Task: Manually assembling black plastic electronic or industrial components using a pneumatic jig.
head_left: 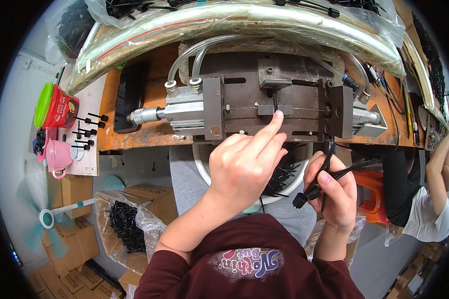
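Note:
My left hand (244,162) reaches over a metal clamping fixture (244,127), its index finger stretched out and the fingertip at the small metal blocks (268,109) in the middle. A thin dark piece stands upright behind those blocks. The other left fingers are partly extended, and I see nothing held in them. In front of the fixture's right end, my right hand (336,192) is closed round a bunch of slim black plastic pieces with knobbed ends (312,192). Pneumatic cylinders (184,112) flank the fixture, with clear hoses rising from them.
Below the bench edge, a white basket (202,172) on my lap holds similar black pieces. A plastic-lined carton (127,226) of them stands at lower left. A pink cup (59,154), red tub (62,109) and phone (129,99) lie left. Another person (431,209) sits at right.

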The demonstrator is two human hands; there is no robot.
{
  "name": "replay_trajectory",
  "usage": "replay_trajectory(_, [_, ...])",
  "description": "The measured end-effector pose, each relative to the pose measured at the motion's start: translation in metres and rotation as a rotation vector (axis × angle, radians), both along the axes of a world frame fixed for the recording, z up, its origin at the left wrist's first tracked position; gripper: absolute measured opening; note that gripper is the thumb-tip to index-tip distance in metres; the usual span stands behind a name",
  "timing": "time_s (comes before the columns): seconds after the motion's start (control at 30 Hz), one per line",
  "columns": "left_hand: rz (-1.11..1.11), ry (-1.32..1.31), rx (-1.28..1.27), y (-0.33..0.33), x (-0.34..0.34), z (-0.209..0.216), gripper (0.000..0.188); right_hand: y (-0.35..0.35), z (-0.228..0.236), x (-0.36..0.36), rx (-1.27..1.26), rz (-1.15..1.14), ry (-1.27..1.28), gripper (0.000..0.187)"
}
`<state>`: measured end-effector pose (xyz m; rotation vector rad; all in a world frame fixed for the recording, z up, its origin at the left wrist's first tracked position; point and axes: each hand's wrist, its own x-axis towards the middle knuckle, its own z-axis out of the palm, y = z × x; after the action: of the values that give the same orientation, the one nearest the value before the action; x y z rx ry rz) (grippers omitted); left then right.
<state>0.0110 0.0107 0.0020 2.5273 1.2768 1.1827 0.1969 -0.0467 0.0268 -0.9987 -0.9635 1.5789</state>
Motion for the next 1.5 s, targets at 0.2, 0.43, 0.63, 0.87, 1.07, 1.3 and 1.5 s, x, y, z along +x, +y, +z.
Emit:
replay_trajectory(0.2, [0.005, -0.04, -0.045, 0.001, -0.001, -0.001, 0.024, 0.002, -0.002, 0.001, -0.027, -0.033, 0.039, 0.018])
replay_trajectory(0.43, [-0.22, -0.181, -0.14, -0.004, -0.012, 0.008, 0.034, 0.0, -0.004, -0.002, 0.008, -0.186, -0.028, 0.02])
replay_trajectory(0.63, [-0.451, -0.304, -0.253, -0.031, -0.018, 0.011, 0.04, 0.003, -0.004, -0.018, -0.064, -0.057, 0.102, 0.024])
replay_trajectory(0.87, [-0.156, -0.204, -0.086, -0.022, -0.019, 0.008, 0.038, 0.002, -0.005, -0.011, 0.156, -0.239, -0.052, 0.024])
replay_trajectory(1.07, [-0.011, 0.02, -0.045, -0.011, -0.005, -0.002, 0.029, -0.006, -0.008, -0.006, 0.221, -0.322, -0.156, 0.015])
replay_trajectory(1.3, [0.018, 0.084, -0.065, -0.003, -0.003, 0.01, 0.026, -0.007, -0.001, 0.004, 0.307, -0.287, -0.258, 0.016])
replay_trajectory(1.5, [-0.043, -0.086, -0.194, -0.005, -0.006, 0.01, 0.031, -0.012, -0.002, -0.007, 0.625, -0.526, -0.872, 0.019])
